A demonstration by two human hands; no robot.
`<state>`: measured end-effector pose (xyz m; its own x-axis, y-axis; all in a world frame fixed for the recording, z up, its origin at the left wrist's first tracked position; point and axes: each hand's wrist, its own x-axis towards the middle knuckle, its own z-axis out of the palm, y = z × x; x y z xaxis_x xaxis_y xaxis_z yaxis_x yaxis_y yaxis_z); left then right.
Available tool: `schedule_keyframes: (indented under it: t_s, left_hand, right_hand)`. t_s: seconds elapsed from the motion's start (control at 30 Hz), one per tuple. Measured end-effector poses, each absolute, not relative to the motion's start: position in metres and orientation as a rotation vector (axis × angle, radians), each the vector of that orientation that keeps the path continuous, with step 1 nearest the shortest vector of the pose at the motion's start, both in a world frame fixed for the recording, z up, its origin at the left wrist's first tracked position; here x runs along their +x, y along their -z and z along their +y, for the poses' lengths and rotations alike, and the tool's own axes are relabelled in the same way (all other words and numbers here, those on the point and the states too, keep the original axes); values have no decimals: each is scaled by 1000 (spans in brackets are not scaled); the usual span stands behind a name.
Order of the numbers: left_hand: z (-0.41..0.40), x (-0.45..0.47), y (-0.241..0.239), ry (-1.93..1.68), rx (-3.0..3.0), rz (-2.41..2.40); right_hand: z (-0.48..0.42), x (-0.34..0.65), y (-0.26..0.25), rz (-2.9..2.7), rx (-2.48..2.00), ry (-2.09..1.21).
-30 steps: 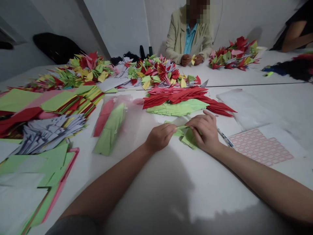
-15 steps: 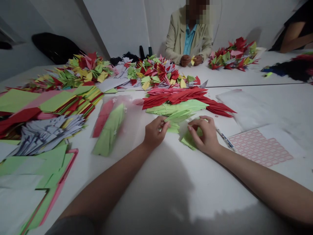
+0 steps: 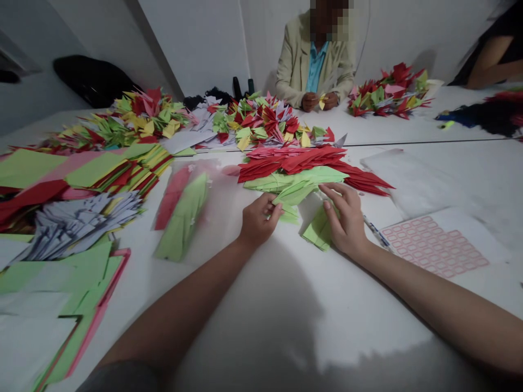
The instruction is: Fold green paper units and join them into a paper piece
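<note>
My left hand [image 3: 259, 220] curls its fingertips against a long folded green paper strip [image 3: 292, 196], which lies on a heap of similar green folds [image 3: 278, 182]. My right hand [image 3: 345, 218] stands a little to the right, its fingers and thumb on a small folded green paper piece [image 3: 318, 231] that rests on the white table [image 3: 253, 305]. A gap of bare table lies between the two hands' wrists. Just above them sits a pile of red folded paper points [image 3: 294, 163].
Stacks of coloured paper [image 3: 93, 169] and grey-white folds [image 3: 81, 228] lie left, beside a plastic bag of green and red paper [image 3: 183, 215]. To the right are a pen [image 3: 378, 234] and a pink-printed sheet [image 3: 433, 247]. Opposite, a co-worker's hands [image 3: 310, 100] hold a small yellow fold.
My hands have moved apart since the earliest frame, when both pinched the green fold together. The left hand now reaches up to the green strip, and the right fingers have opened wider on the small piece.
</note>
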<state>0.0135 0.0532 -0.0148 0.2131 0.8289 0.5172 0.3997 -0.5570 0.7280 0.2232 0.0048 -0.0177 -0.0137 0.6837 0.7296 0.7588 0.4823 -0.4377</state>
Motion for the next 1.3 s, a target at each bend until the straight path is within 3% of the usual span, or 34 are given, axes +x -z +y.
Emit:
schedule_keyframes:
  t_s: [0.33, 0.7, 1.3]
  left_hand:
    - [54, 11, 16, -1311, 2102, 1063]
    - [54, 10, 12, -1150, 2368, 882]
    - [45, 17, 11, -1398, 2631, 717]
  right_hand:
    - [15, 229, 25, -1598, -1293, -60]
    - [0, 222, 13, -1790, -973, 78]
    - [-2, 217, 12, -1780, -934, 46]
